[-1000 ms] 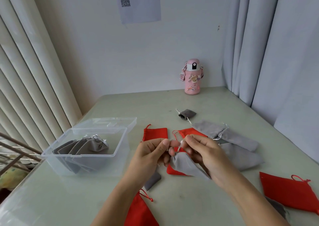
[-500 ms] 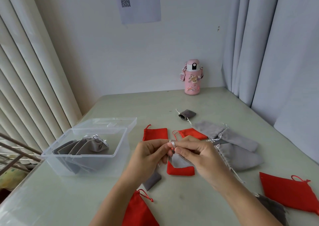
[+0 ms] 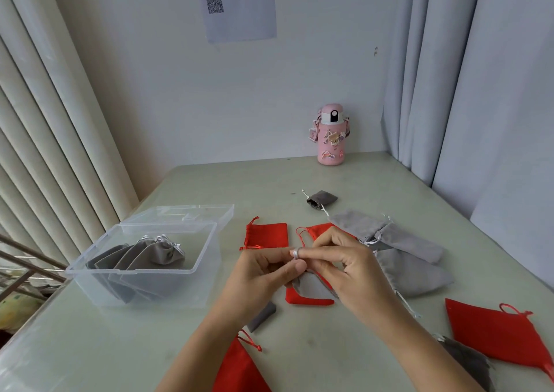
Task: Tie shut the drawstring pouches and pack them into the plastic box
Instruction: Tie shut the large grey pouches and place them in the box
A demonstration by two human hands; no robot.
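Grey pouch point(image 3: 311, 286) mid-tie, pinched at its neck between left hand point(image 3: 260, 274) and right hand point(image 3: 344, 268), body tucked under the right palm. Both hands grasping: left thumb and forefinger on the silver cord point(image 3: 296, 253), right fingertips meeting them from the other side. Cord now wound in a small ring round one fingertip at the meeting point, against a second earlier, with no loop showing and the pouch dangling lower between the wrists. Drawn up closer since. Judged a knot in the making, not yet pulled home, so not ready for packing. Plastic box point(image 3: 132, 271) well off to the outer side of the left hand, lid back, several tied grey pouches point(image 3: 156, 256) already standing inside. Red pouch point(image 3: 308, 300) flat directly beneath the hands; second red pouch point(image 3: 266, 235) just beyond the left knuckles; loose grey pouches point(image 3: 413, 274) beside the right wrist, not yet packed. Much of the batch left to do
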